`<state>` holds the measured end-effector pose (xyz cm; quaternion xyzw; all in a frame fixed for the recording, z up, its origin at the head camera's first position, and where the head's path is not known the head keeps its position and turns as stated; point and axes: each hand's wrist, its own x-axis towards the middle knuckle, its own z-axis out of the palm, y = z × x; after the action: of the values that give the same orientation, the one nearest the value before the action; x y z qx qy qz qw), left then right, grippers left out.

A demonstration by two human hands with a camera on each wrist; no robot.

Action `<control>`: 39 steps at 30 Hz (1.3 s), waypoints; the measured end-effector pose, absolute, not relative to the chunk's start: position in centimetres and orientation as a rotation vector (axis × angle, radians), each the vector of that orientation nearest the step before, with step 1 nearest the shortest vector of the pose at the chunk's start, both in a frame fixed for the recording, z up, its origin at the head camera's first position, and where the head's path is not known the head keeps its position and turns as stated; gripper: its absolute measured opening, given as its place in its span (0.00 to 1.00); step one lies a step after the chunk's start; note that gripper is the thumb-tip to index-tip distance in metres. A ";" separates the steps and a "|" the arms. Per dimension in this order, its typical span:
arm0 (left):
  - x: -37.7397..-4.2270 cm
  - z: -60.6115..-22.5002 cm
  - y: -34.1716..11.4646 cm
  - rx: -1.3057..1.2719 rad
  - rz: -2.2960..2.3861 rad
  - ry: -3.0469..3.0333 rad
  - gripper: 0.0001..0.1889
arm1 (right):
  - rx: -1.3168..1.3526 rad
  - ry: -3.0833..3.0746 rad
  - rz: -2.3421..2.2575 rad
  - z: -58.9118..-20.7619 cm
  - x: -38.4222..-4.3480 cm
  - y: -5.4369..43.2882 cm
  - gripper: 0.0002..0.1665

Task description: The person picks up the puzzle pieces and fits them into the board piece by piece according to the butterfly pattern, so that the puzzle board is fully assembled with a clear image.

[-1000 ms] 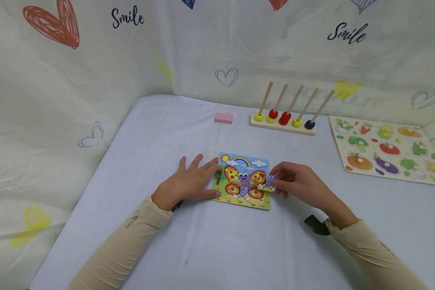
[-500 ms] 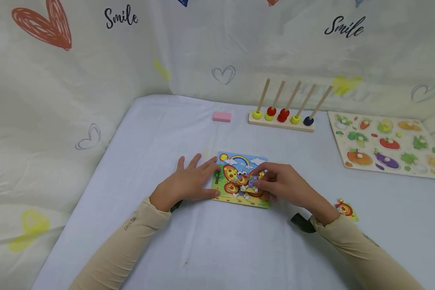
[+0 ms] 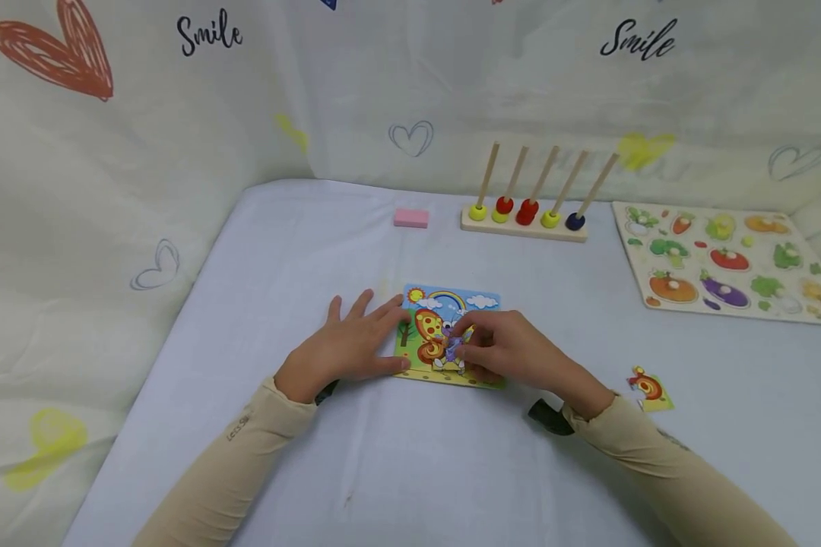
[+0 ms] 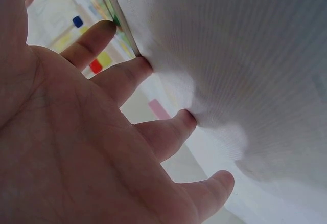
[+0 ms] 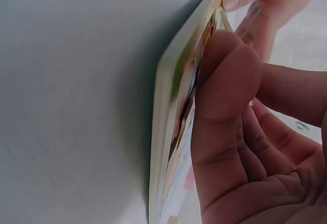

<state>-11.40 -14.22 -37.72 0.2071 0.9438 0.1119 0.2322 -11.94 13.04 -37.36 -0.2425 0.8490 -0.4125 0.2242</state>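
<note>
A picture puzzle board [image 3: 483,302] with a butterfly, sun and rainbow lies flat on the white-covered table. My left hand [image 3: 345,342], fingers straight and spread, rests at the board's left side; in the left wrist view some fingertips touch its edge [image 4: 122,17]. Between thumb and fingers, my right hand [image 3: 520,351] pinches a puzzle piece [image 3: 454,349] showing a purple body and white feet. That piece is over the lower middle of the board, and whether it is seated cannot be told. The right hand hides the board's right part. Another puzzle piece [image 3: 650,389], red and yellow, lies on the table near the right wrist.
Behind the board stand a pink block [image 3: 410,219] and a wooden bead stacker [image 3: 523,232] with upright pegs. A vegetable peg puzzle [image 3: 728,262] lies at the back right. A printed cloth [image 3: 342,91] hangs behind the table.
My right hand has moved left with the puzzle piece, from the board's right edge to over its lower middle. The loose red-and-yellow piece has come into sight. My left hand stays at the board.
</note>
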 end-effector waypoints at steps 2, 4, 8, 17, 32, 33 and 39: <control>-11.4 -37.7 -14.2 0.564 0.305 2.594 0.39 | -0.672 2.350 -1.128 -37.4 -11.9 12.9 0.09; -11.3 -37.6 -14.2 0.563 0.307 2.594 0.39 | -0.670 2.362 -1.113 -37.4 -11.8 12.7 0.09; -11.2 -37.6 -14.3 0.571 0.327 2.596 0.37 | -0.686 2.407 -1.067 -37.5 -11.6 12.5 0.08; -11.1 -37.5 -14.5 0.587 0.348 2.599 0.36 | -0.701 2.487 -0.945 -37.4 -11.5 12.0 0.12; -11.2 -37.6 -14.5 0.582 0.342 2.603 0.36 | -0.733 2.516 -0.870 -37.5 -11.6 11.8 0.09; -11.3 -37.6 -14.5 0.581 0.343 2.603 0.36 | -0.720 2.511 -0.861 -37.5 -11.6 11.7 0.09; -11.1 -37.4 -14.6 0.585 0.352 2.604 0.36 | -0.659 2.504 -0.815 -37.6 -11.7 11.3 0.09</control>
<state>-11.14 -14.58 -37.43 0.2118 0.9430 0.1276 0.2228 -11.73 11.27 -37.62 -0.2374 0.9015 -0.2934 0.2118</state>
